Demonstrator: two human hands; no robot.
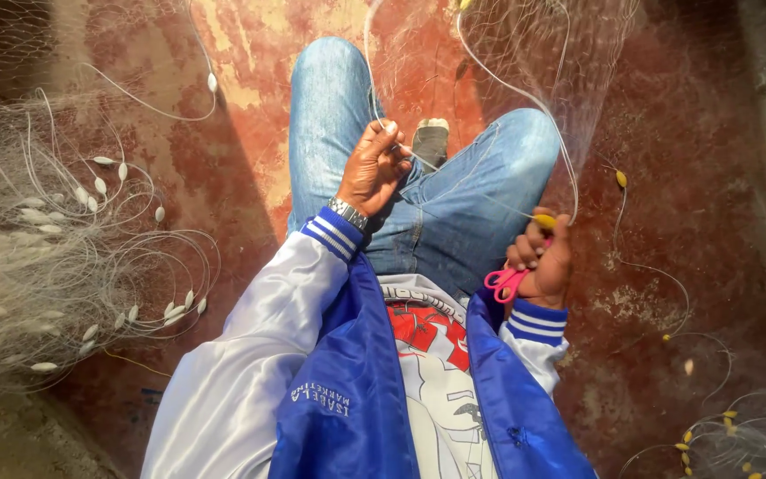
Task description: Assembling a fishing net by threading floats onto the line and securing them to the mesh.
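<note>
Pink scissors (505, 282) inside right fingers (525, 257)

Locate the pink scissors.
Head view, right of centre: the pink scissors sit in the right hand, above the blue striped cuff, beside the right knee.

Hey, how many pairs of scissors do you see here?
1. The pink-handled scissors sit in the right hand, which also pinches a yellow float on the net line. The left hand grips net cord. Others could be hidden under the heaped net.
</note>
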